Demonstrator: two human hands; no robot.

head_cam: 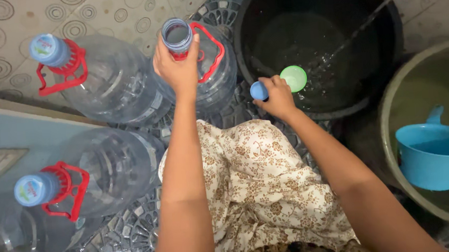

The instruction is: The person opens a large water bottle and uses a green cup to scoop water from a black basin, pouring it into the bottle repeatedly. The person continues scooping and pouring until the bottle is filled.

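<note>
My left hand [178,67] grips the neck of an uncapped clear water jug [216,72] with a red handle, standing on the tiled floor. My right hand [276,98] holds a blue bottle cap [258,90] at the rim of a black bucket [240,47], together with a green funnel-like cup [294,78]. A thin stream of water falls into the bucket from the upper right.
Two capped clear jugs stand at left, one far [110,78] and one near [105,172], each with a red handle. A large greenish tub [390,110] at right holds a blue dipper [434,154]. My patterned skirt [259,191] covers my lap.
</note>
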